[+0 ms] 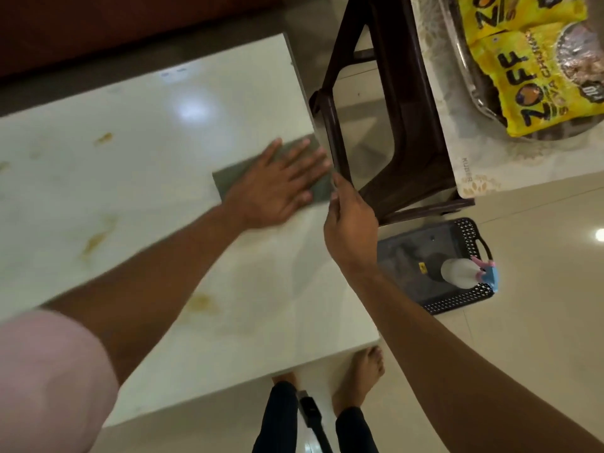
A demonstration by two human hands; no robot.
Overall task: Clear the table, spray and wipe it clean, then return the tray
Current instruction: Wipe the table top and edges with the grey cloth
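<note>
A grey cloth (225,183) lies flat on the white glossy table (147,158) near its right edge. My left hand (277,188) presses on the cloth with straight, spread fingers. My right hand (348,220) is at the table's edge, its thumb and fingertips pinching the cloth's right corner. Yellowish stains (94,240) mark the tabletop at the left and near the front. A steel tray (465,63) holding yellow snack packets (529,70) sits on a covered stool at the top right. The spray bottle (461,273) stands in a black basket on the floor.
The dark brown plastic stool (392,132) stands right beside the table's right edge. The black perforated basket (457,302) sits on the tiled floor below it. My bare feet (359,377) are at the table's front edge. A dark red sofa (130,24) runs behind the table.
</note>
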